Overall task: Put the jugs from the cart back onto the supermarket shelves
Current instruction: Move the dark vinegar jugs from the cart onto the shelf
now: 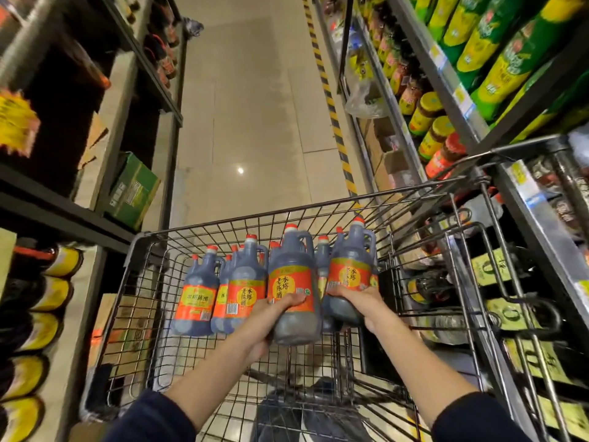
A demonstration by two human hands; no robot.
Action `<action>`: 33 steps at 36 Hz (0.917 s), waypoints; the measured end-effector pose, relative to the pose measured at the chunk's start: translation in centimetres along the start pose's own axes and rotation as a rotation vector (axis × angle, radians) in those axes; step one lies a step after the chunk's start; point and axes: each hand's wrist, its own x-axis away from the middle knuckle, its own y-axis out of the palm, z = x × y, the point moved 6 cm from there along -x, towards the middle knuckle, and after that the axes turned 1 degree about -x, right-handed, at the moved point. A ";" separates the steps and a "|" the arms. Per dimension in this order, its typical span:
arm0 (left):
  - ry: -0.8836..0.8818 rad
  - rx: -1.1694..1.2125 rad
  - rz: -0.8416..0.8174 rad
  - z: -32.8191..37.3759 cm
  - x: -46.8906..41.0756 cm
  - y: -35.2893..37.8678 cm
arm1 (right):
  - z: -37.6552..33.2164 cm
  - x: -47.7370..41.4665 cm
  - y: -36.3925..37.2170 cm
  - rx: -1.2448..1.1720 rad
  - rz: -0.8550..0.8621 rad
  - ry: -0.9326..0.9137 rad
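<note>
Lifting is the step in hand: two dark jugs with red caps and orange labels are held above the wire cart [140,250], one in each hand. The left hand [271,320] is wrapped around the lower body of the left jug [294,288], its fingers [296,299] closed across the label. The right hand [360,306] is closed on the base of the right jug [352,269], which is raised slightly higher and toward the cart's right side. Both jugs are held upright, near each other and clear of the cart's floor. More of the same jugs [223,288] are left standing in the cart's far left part, so by judgement the task is well short of done. Shelves are seen on both sides of the cart: the right shelves [538,218] lie just beside its rim, the left shelves [63,212] a little apart. Which shelf the jugs belong on cannot be told. For the next move, a turn away from the cart toward a free shelf gap is called for, with each jug kept upright and set down on its base.
</note>
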 end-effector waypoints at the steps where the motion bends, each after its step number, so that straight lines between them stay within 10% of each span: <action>1: 0.003 0.006 0.008 0.0 0.1 -0.1 | -0.3 0.4 0.2 -0.009 -0.014 0.012; 33: 0.429 -0.336 0.006 7.7 6.6 1.2 | -3.0 12.7 -2.3 -0.283 -0.011 -0.283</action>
